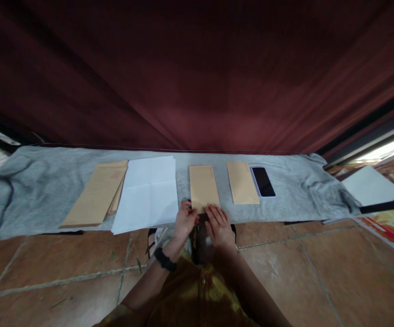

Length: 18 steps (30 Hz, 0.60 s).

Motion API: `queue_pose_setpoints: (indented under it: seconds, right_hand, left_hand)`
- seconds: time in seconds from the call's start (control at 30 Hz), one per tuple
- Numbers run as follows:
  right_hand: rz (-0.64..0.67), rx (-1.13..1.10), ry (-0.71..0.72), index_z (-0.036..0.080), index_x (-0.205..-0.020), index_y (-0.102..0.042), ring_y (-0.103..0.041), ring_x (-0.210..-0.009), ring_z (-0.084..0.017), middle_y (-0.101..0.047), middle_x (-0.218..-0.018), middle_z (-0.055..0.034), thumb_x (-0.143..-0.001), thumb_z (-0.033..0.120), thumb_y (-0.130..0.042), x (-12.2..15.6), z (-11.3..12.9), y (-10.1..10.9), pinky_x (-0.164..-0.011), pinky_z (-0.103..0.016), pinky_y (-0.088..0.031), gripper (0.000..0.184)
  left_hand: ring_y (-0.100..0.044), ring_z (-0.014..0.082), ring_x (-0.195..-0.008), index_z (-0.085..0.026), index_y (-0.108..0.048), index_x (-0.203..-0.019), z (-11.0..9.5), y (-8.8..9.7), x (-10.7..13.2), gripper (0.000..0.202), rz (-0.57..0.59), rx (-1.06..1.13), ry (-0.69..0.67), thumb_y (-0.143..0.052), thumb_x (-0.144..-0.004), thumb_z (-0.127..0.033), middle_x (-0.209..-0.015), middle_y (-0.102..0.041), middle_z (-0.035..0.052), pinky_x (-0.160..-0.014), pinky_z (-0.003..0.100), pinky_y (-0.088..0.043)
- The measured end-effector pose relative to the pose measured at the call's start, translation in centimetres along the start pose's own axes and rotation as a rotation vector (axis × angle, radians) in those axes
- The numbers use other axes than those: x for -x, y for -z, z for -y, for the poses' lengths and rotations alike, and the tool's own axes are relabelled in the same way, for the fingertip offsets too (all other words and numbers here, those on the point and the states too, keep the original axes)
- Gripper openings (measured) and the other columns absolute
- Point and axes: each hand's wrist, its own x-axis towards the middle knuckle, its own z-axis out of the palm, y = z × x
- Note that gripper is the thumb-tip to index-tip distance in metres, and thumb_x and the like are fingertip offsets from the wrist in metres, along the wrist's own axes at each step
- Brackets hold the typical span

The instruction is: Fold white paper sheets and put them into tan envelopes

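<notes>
A brown envelope [203, 186] lies lengthwise on a grey cloth [40, 181] in front of me. My left hand [185, 220] curls at its near left corner, fingers pinched on the edge. My right hand [219, 223] rests flat, fingers spread, on the envelope's near end. A second brown envelope [242, 182] lies just to the right. A stack of white paper sheets [147, 192] lies to the left, and beyond it a pile of brown envelopes [96, 194].
A dark phone [263, 181] lies face up beside the right envelope. A maroon curtain [197, 77] hangs behind the cloth. Brown floor tiles [319, 272] spread in front. White paper [369, 185] and colourful printed material [392, 225] sit at the far right.
</notes>
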Motion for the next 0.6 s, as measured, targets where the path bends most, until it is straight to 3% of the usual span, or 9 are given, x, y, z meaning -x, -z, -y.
queue_pose_setpoints:
  seconds: [0.13, 0.27, 0.37, 0.43, 0.6]
  right_hand:
    - [0.068, 0.204, 0.067, 0.02, -0.156, -0.041, -0.038, -0.149, -0.027, -0.043, -0.161, -0.0069, -0.103, 0.026, -0.043, 0.1, -0.3, -0.8, -0.124, -0.05, -0.027, 0.054]
    - [0.096, 0.259, 0.081, 0.02, -0.157, -0.04, -0.036, -0.15, -0.026, -0.04, -0.163, -0.0062, -0.102, 0.025, -0.044, 0.1, -0.7, -1.3, -0.125, -0.048, -0.024, 0.055]
    - [0.105, 0.284, 0.082, 0.02, -0.157, -0.04, -0.034, -0.151, -0.027, -0.038, -0.164, -0.006, -0.101, 0.023, -0.043, 0.2, -0.8, -1.4, -0.125, -0.048, -0.023, 0.056]
    - [0.112, 0.293, 0.082, 0.018, -0.157, -0.039, -0.032, -0.152, -0.027, -0.038, -0.164, -0.0068, -0.099, 0.02, -0.043, 0.3, -0.8, -1.4, -0.125, -0.049, -0.022, 0.058]
    - [0.123, 0.278, 0.106, 0.012, -0.158, -0.037, -0.031, -0.153, -0.026, -0.038, -0.163, -0.0084, -0.091, 0.014, -0.045, 0.6, -1.2, -1.4, -0.127, -0.047, -0.022, 0.067]
  left_hand:
    - [-0.058, 0.0137, -0.046, -0.019, -0.052, -0.117, -0.3, 0.3, 0.3, 0.034, -0.05, -0.265, -0.069, -0.062, -0.084, -0.021, -0.058, -0.06, -0.0071, -0.046, 0.022, -0.039]
    - [-0.068, 0.019, -0.068, -0.015, -0.056, -0.123, 0.0, 0.5, 2.1, 0.029, -0.183, -0.718, -0.271, -0.054, -0.096, -0.025, -0.077, -0.07, 0.004, -0.061, 0.028, -0.05]
    - [-0.071, 0.0207, -0.094, -0.017, -0.064, -0.112, 1.0, 0.1, 3.7, 0.024, -0.055, -0.912, -0.573, -0.042, -0.101, -0.02, -0.1, -0.074, 0.0095, -0.085, 0.034, -0.056]
    - [-0.067, 0.022, -0.111, -0.017, -0.064, -0.116, 1.9, -0.3, 4.4, 0.028, 0.031, -0.976, -0.756, -0.04, -0.102, -0.02, -0.117, -0.071, 0.0114, -0.1, 0.04, -0.054]
    - [-0.049, 0.0252, -0.141, -0.009, -0.046, -0.146, 3.8, -0.7, 4.9, 0.047, 0.039, -1.152, -0.928, -0.043, -0.102, -0.025, -0.148, -0.057, 0.0173, -0.117, 0.046, -0.042]
